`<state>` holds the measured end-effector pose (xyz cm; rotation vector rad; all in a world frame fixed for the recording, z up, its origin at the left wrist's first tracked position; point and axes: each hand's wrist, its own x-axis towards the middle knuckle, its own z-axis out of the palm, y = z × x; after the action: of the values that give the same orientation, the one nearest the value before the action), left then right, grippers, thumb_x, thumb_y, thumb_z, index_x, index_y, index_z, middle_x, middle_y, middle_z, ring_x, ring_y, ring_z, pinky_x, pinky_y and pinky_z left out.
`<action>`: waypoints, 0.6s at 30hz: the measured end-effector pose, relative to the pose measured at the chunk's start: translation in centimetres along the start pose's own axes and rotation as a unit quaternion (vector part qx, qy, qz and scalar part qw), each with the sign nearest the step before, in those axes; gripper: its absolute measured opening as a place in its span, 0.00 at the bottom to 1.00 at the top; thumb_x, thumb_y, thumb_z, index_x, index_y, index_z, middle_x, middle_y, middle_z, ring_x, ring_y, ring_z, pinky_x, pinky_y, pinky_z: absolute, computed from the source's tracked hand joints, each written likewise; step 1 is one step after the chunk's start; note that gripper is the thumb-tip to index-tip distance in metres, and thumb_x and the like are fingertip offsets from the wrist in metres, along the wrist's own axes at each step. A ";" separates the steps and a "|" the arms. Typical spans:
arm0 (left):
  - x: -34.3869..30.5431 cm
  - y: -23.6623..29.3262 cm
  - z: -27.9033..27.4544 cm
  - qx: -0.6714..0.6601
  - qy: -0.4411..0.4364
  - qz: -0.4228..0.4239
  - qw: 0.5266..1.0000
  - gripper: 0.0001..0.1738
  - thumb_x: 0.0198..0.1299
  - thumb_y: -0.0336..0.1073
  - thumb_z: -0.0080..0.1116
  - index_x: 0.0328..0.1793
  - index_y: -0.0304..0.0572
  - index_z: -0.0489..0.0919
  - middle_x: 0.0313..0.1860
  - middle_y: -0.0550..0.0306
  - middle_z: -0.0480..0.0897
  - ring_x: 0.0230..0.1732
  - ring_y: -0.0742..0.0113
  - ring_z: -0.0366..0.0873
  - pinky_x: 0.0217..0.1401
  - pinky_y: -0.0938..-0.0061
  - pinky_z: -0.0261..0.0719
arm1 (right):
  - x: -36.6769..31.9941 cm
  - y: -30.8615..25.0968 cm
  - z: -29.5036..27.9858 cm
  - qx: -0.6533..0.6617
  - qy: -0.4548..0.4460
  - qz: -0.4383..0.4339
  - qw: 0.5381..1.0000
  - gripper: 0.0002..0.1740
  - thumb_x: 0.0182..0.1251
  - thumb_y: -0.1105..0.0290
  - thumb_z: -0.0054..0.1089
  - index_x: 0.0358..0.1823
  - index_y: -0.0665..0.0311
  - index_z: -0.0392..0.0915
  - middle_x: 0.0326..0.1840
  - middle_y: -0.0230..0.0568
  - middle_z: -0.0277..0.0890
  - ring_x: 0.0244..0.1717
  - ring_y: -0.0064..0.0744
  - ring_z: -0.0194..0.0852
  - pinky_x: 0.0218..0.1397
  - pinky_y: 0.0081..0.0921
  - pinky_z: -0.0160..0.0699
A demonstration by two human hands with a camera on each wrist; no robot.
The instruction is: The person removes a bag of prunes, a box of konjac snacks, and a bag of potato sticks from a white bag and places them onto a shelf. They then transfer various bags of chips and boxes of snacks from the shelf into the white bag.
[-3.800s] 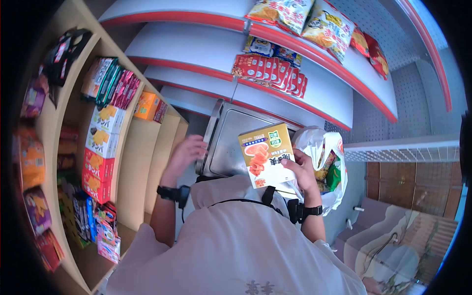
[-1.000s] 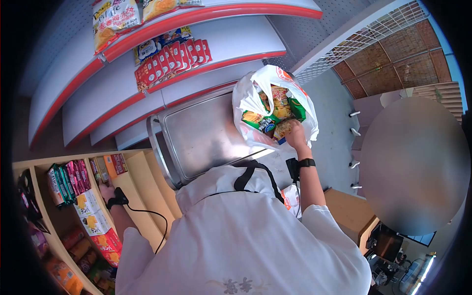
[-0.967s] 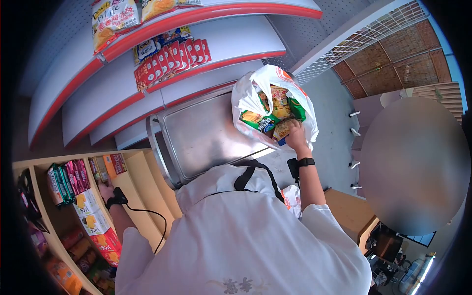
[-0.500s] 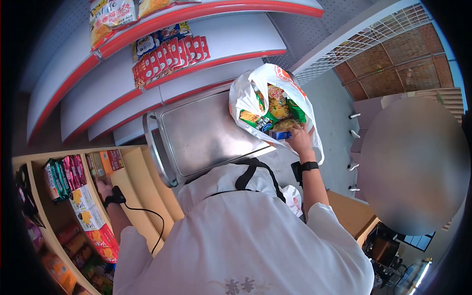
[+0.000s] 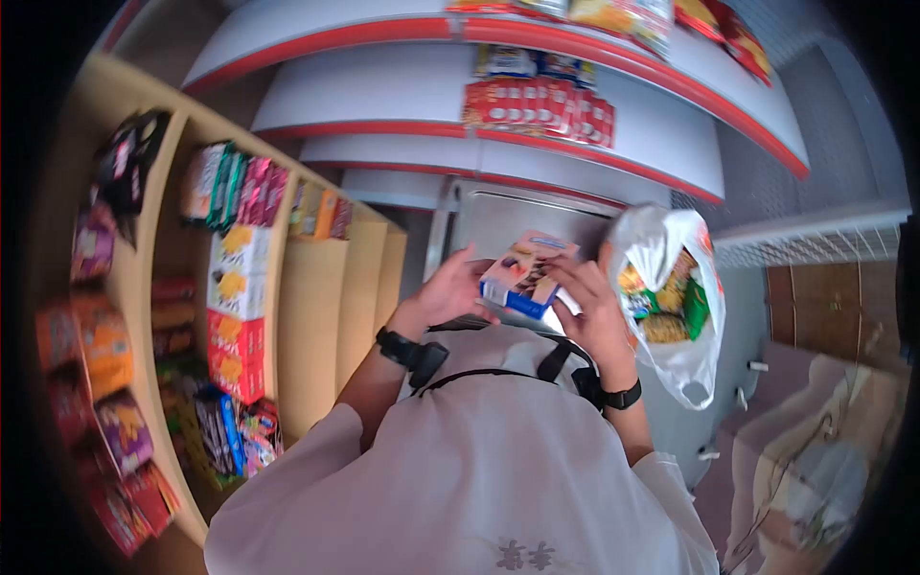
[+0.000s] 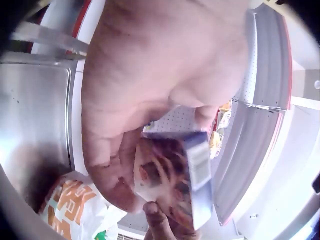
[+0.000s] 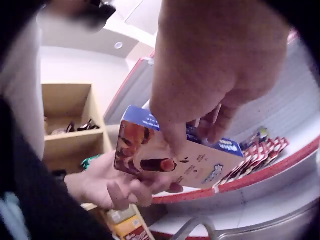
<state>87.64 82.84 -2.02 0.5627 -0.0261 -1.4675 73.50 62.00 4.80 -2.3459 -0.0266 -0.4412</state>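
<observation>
the left hand (image 5: 448,290) had come away from the pale wooden shelf unit (image 5: 316,326), far left of the grip, within the last 0.5 s. it lay with fingers relaxed at the left side of the blue-and-beige snack carton (image 5: 527,273), gripping nothing; whether it touched the carton could not be told. the carton was above the stainless-steel tray (image 5: 494,213), pinched between thumb and fingers of the right hand (image 5: 596,316). that hand had been inside the white plastic bag (image 5: 704,374), which stood just right of the grip, so the work seemed to have passed from reaching in to handling 1 carton between 2 hands.

on the far left, the wood was smooth and squared into compartments, with boxy red snack cartons (image 5: 235,359) inside. the held carton looked like stiff card, flat-faced and crisp-edged, printed with dark brown sweets. beneath the grip, the steel was shiny and raised-rimmed. to the right, the bag was thin, crinkled and slack around glossy packets (image 5: 698,307).
</observation>
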 end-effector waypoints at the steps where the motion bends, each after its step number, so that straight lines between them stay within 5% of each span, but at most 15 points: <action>1: -0.6 -0.2 0.0 0.048 0.041 0.000 0.998 0.26 0.67 0.48 0.41 0.64 0.37 0.65 0.53 0.46 0.77 0.48 0.55 0.78 0.45 0.57 0.79 | 1.0 -0.6 1.1 0.000 -0.047 -0.025 0.999 0.23 0.44 0.82 0.62 0.47 0.68 0.76 0.52 0.45 0.75 0.48 0.47 0.72 0.52 0.35 0.73; 5: -4.7 -1.1 -3.1 0.062 0.179 0.096 0.977 0.25 0.61 0.31 0.49 0.65 0.42 0.64 0.51 0.53 0.77 0.46 0.61 0.77 0.37 0.64 0.78 | 3.3 -1.6 4.9 -0.025 -0.128 -0.041 0.991 0.22 0.48 0.80 0.61 0.49 0.66 0.74 0.54 0.44 0.72 0.48 0.45 0.72 0.50 0.35 0.76; 7: -7.1 -1.2 -6.1 0.023 0.158 0.154 0.975 0.22 0.61 0.30 0.51 0.62 0.47 0.66 0.51 0.56 0.75 0.47 0.63 0.76 0.37 0.65 0.77 | 3.8 -1.2 5.7 -0.025 -0.128 -0.029 0.991 0.20 0.50 0.78 0.60 0.48 0.66 0.74 0.53 0.44 0.72 0.48 0.46 0.72 0.51 0.36 0.75; 9: -9.1 -1.0 -8.6 -0.052 0.319 0.313 0.893 0.23 0.59 0.29 0.56 0.61 0.51 0.67 0.52 0.57 0.75 0.51 0.63 0.76 0.41 0.68 0.77 | 3.7 -0.2 5.9 -0.029 -0.129 -0.013 0.991 0.19 0.52 0.76 0.60 0.48 0.67 0.74 0.52 0.45 0.72 0.48 0.46 0.72 0.51 0.36 0.74; 18: -13.4 7.2 -18.5 -0.074 0.460 0.483 0.741 0.28 0.59 0.25 0.58 0.64 0.53 0.64 0.56 0.57 0.73 0.54 0.59 0.74 0.52 0.62 0.80 | 0.4 2.5 4.8 -0.096 -0.173 0.091 0.976 0.12 0.53 0.74 0.59 0.41 0.66 0.77 0.43 0.45 0.77 0.44 0.47 0.74 0.51 0.37 0.74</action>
<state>99.12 101.76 -11.18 0.9083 0.5082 -0.0672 75.72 63.40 0.09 -2.5610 0.0689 0.0599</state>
